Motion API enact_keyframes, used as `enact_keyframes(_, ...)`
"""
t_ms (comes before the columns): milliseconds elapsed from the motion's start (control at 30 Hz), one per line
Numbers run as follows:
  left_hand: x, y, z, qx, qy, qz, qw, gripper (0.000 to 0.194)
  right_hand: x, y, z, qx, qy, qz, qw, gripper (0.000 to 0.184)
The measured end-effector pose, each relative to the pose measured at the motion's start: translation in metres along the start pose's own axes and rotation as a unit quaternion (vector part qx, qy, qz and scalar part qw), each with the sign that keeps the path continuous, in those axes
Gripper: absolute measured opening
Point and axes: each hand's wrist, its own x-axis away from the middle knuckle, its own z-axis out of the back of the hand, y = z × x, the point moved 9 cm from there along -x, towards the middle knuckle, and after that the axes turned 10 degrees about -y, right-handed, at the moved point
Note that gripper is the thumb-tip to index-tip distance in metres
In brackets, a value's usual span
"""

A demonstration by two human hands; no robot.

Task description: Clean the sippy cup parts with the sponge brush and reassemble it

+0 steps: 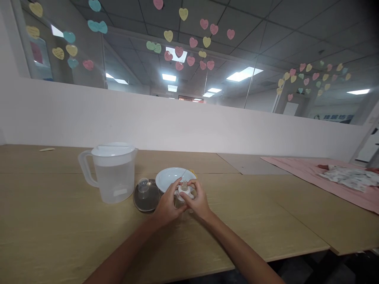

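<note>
A baby bottle [184, 191] with a clear nipple and a white collar is between my two hands, in front of a white bowl [166, 176]. My left hand [168, 203] is closed around the bottle's left side. On the other side, my right hand [199, 199] grips the white collar with thumb and fingers. Much of the bottle's body is hidden by my hands. Just left of them, a round metal tray [150, 202] carries a small clear cup-shaped cap [143, 187]. Something thin and yellow [193, 172] shows at the bowl's right rim.
A translucent lidded pitcher [115, 177] with clear liquid stands left of the tray. On the right, a pink cloth [308, 173] lies under a patterned white garment [349, 176]. A flat pale strip [47, 149] is at the table's back left. A white wall [177, 126] rises behind the wooden table [251, 221].
</note>
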Motion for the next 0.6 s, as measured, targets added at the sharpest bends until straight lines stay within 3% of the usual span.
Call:
enact_keyframes(167,-0.002,0.000,0.001,0.049,0.002,0.010,0.999,0.083,-0.002,-0.003,-0.002,0.011,-0.021,-0.018,1.000,0.026)
enact_keyframes(333,-0.003,-0.005,0.000,0.080,-0.018,0.034,0.996,0.087,0.000,-0.004,-0.012,-0.026,-0.094,0.014,0.995,0.023)
enact_keyframes(600,-0.002,-0.010,0.001,0.084,-0.011,0.036,0.996,0.092,-0.006,-0.004,-0.008,-0.075,-0.097,0.031,0.992,0.023)
